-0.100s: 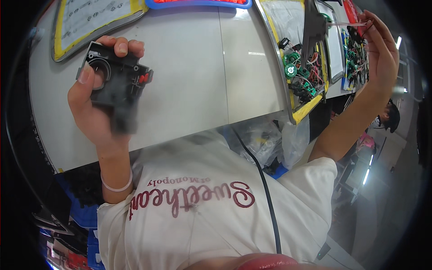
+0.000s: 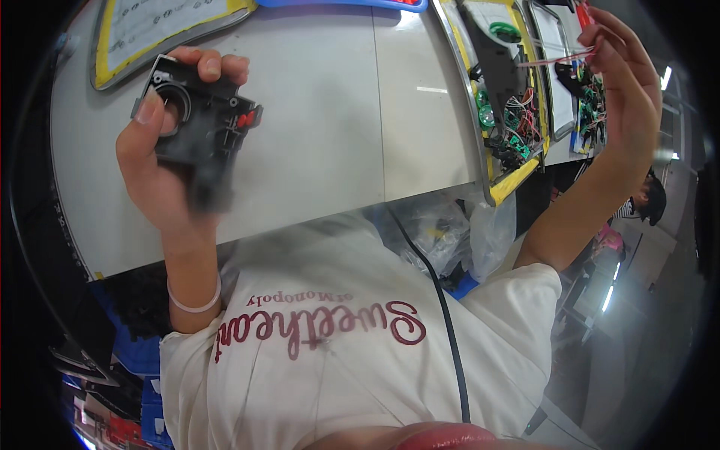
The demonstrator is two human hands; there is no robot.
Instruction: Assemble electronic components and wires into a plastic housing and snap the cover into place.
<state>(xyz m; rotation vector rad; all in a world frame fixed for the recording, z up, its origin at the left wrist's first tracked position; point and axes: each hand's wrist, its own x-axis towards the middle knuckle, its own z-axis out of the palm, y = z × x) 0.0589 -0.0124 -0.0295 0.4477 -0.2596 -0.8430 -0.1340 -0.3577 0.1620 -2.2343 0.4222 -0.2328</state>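
My left hand (image 2: 161,150) is closed around a black plastic housing half (image 2: 214,124), thumb on its near side and fingers over its far edge. The housing has a round opening and small red parts on its right side; its lower end is blurred. Up at the right, my right hand (image 2: 630,82) pinches thin red and white wires (image 2: 551,61). They run left to a black part (image 2: 493,67) with a green ring-shaped piece (image 2: 504,31). This black part hangs over a yellow-edged tray (image 2: 501,187) heaped with green circuit boards and wires (image 2: 517,127).
A yellow-bordered framed sheet (image 2: 161,34) lies at the far left of the white table (image 2: 315,97). Part of a blue bin (image 2: 337,3) shows at the far edge. More boards (image 2: 592,105) lie at right. Clear plastic bags (image 2: 480,232) and a black cable (image 2: 431,277) are below.
The black part with the green ring has swung left and nearer over the tray, its wires still in my right hand. My left hand keeps its hold on the housing.
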